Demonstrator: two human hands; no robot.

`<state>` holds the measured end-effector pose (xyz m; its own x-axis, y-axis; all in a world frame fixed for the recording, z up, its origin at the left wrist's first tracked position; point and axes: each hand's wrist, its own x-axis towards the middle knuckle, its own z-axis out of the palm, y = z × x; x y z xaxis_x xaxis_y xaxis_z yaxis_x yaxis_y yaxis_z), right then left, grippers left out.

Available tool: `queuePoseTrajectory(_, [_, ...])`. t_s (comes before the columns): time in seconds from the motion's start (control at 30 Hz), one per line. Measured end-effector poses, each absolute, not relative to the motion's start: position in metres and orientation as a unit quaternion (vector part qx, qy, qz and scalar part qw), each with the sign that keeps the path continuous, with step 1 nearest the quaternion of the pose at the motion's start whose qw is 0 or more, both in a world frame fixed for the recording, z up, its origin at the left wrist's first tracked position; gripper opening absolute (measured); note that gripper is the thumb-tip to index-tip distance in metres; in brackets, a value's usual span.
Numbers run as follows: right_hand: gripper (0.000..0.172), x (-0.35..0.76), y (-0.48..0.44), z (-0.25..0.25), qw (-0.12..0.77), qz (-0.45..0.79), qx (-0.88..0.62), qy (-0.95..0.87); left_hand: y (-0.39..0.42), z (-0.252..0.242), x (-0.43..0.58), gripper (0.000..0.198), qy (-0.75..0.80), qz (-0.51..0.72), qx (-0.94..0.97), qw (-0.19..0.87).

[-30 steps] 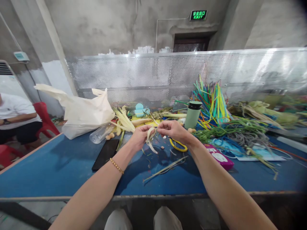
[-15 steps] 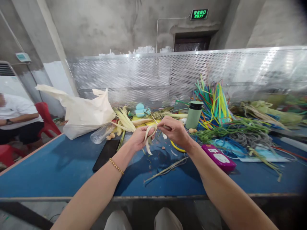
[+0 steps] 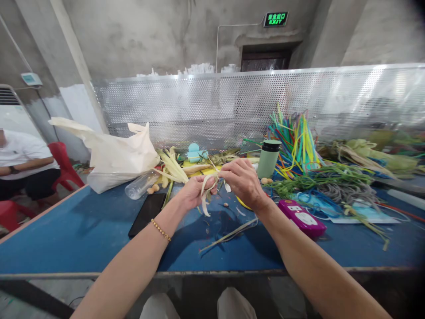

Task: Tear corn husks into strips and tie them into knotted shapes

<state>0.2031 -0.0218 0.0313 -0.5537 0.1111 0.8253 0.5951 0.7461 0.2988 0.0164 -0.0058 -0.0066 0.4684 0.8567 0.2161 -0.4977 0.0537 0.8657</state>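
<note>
Both my hands meet over the middle of the blue table [image 3: 83, 230]. My left hand [image 3: 192, 191] is closed on a pale corn-husk strip [image 3: 205, 194] whose ends curl down toward the table. My right hand [image 3: 244, 179] pinches the same strip from the right, fingers pressed together at its top. A bead bracelet sits on my left wrist. Below my hands lie loose husk slivers [image 3: 229, 234].
A black phone [image 3: 148, 212], a clear bottle [image 3: 139, 186], a white bag [image 3: 116, 155], a green flask [image 3: 268, 158], a purple power strip [image 3: 300, 218], yellow scissors, coloured straws [image 3: 294, 141] and grass piles crowd the table. A perforated metal screen stands behind. A seated person in white is far left.
My right hand has rolled over to the left above the strip, closing in on my left hand. The strip's curl has tightened between them.
</note>
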Motion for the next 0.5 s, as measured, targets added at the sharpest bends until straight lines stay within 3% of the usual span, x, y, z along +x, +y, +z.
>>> queuePoseTrajectory(0.3, [0.027, 0.199, -0.013, 0.027, 0.480, -0.220, -0.292, -0.797, 0.000, -0.005, 0.014, 0.032, 0.214, 0.544, 0.454, 0.672])
queuePoseTrajectory(0.4, [0.027, 0.201, -0.010, 0.031, 0.537, -0.131, -0.339, -0.761, 0.003, -0.005, 0.012, 0.028, 0.237, 0.574, 0.428, 0.657])
queuePoseTrajectory(0.5, [0.017, 0.198, -0.011, 0.030, 0.522, 0.074, -0.418, -0.740, 0.003, -0.005, 0.012, 0.030, 0.239, 0.582, 0.423, 0.652])
